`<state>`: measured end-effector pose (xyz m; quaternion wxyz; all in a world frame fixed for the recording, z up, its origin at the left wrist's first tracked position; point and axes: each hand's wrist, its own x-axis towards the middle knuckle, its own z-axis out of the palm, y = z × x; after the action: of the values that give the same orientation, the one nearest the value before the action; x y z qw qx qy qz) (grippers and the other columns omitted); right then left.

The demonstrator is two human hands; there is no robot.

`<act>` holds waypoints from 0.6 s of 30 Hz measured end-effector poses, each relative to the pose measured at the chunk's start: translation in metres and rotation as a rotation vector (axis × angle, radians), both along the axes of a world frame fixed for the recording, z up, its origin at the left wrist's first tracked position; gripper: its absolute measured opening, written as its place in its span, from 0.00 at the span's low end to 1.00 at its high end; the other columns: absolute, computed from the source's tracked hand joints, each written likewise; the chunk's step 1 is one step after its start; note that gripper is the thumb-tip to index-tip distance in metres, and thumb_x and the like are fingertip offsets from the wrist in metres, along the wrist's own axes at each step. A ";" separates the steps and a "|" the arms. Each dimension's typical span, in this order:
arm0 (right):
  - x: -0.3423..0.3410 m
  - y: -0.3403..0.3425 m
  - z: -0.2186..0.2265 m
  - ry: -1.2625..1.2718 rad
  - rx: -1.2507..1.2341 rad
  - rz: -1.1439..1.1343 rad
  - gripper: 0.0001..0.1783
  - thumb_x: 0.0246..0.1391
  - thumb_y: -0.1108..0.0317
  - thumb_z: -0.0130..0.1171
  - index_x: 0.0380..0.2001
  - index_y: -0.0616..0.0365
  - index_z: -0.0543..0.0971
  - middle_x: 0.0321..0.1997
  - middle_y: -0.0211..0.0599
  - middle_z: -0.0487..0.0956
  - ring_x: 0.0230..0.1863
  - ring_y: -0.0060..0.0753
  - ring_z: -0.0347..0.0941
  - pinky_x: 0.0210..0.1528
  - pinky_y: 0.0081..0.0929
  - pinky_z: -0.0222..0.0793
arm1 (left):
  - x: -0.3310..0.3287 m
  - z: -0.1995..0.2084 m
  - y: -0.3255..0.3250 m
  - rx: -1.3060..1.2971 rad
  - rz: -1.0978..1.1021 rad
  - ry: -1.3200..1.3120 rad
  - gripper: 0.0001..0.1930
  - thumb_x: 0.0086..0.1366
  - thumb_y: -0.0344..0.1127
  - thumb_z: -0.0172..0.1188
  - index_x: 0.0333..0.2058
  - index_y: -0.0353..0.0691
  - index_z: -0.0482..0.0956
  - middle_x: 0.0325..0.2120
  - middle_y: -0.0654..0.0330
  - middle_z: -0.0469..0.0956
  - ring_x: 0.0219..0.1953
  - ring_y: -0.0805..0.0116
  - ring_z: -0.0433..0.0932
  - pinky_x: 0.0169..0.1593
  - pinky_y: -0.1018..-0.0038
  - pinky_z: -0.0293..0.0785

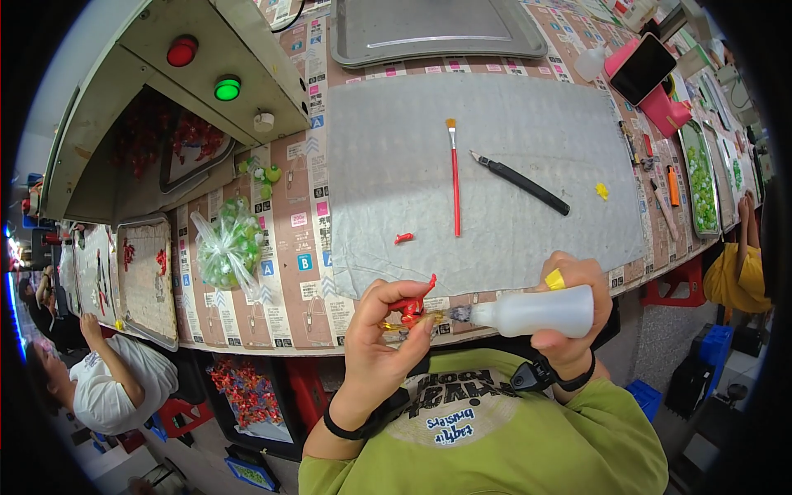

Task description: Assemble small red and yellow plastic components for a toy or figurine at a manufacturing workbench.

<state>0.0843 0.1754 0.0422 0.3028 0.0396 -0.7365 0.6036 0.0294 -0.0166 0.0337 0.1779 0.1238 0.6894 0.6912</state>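
Note:
Between the fingertips of my left hand (386, 326) is a small red figurine (410, 312) with yellow-gold parts, a thin red piece sticking up from it. My right hand (577, 313) is wrapped round a whitish plastic squeeze bottle (544, 312), tilted on its side. The bottle's narrow nozzle points left at the figurine, and I cannot tell whether they touch. A yellow patch (554, 279) shows on a finger of my right hand. Beyond my hands, on a grey cloth (388, 148), lie a small red piece (403, 238), a red-handled brush (455, 181) and a black craft knife (528, 186).
A yellow bit (601, 191) lies on the cloth's right. On the left are a bag of green pieces (227, 252) and a metal box with red and green buttons (228, 88). A metal tray (437, 29) lies at the back; a phone (643, 69) stands right. People sit on both sides.

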 end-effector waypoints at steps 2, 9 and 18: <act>0.001 0.002 -0.002 0.007 -0.013 0.025 0.29 0.31 0.56 0.73 0.30 0.61 0.68 0.22 0.31 0.71 0.18 0.21 0.59 0.18 0.19 0.53 | 0.000 0.001 -0.001 -0.007 0.001 0.004 0.16 0.48 0.21 0.59 0.39 0.35 0.72 0.27 0.64 0.66 0.31 0.76 0.67 0.39 0.83 0.63; 0.001 0.003 -0.005 -0.026 0.034 0.068 0.30 0.31 0.55 0.73 0.31 0.61 0.67 0.21 0.31 0.69 0.18 0.21 0.58 0.19 0.19 0.53 | -0.003 0.006 0.002 -0.190 -0.015 0.174 0.17 0.45 0.21 0.59 0.37 0.37 0.73 0.23 0.62 0.67 0.28 0.72 0.69 0.35 0.80 0.65; 0.001 0.002 -0.009 -0.021 0.094 0.047 0.30 0.32 0.53 0.72 0.30 0.61 0.67 0.20 0.32 0.69 0.17 0.22 0.59 0.18 0.19 0.53 | -0.003 0.011 0.004 -0.309 -0.013 0.283 0.17 0.44 0.21 0.59 0.36 0.39 0.74 0.23 0.61 0.67 0.27 0.68 0.69 0.33 0.76 0.66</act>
<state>0.0855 0.1771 0.0333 0.2785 0.0648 -0.7660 0.5758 0.0260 -0.0125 0.0446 0.1007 0.1956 0.8046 0.5516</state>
